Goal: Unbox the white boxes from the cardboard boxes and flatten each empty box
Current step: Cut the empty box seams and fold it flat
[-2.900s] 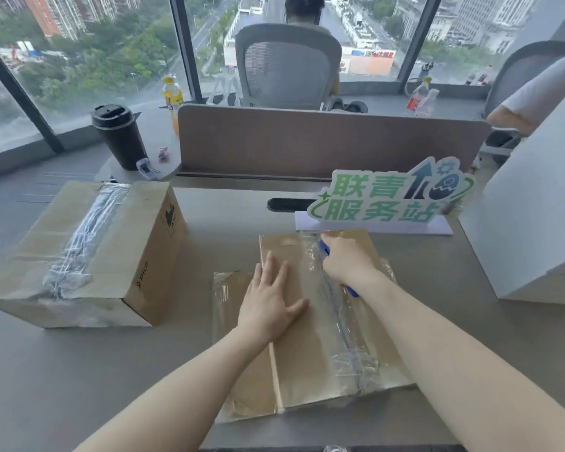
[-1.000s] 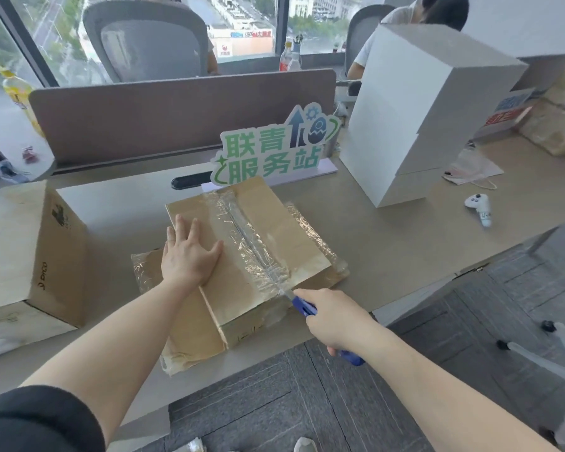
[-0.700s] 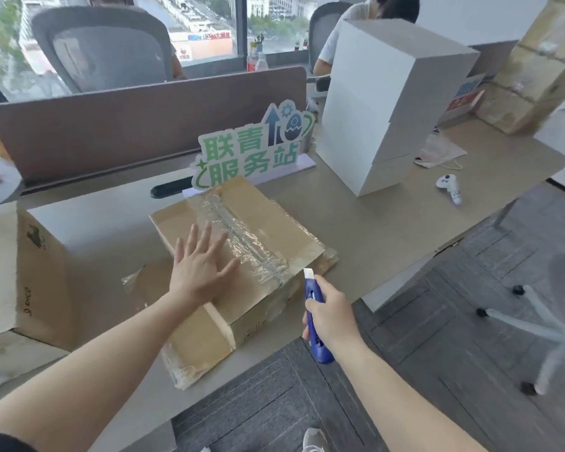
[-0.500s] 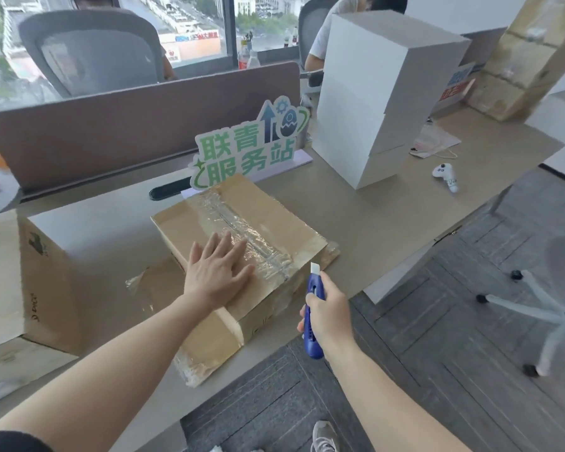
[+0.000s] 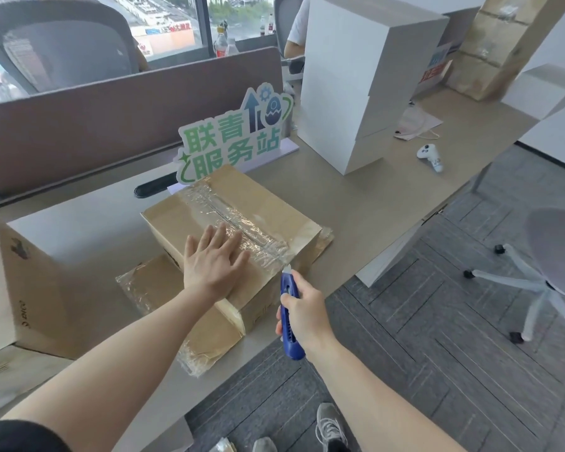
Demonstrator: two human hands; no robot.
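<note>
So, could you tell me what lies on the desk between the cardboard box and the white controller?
Head view: nothing; the desk between box and controller is bare.

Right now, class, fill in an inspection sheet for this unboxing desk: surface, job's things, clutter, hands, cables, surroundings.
Surface: beige desk, brown divider behind.
Job's things: taped cardboard box lying on flattened cardboard; second cardboard box at left; white boxes stacked.
Clutter: green sign, white controller, face mask.
Hands: left hand flat on box; right hand grips blue cutter.
Cables: nothing seen.
Surroundings: office chairs, windows, seated people.
</note>
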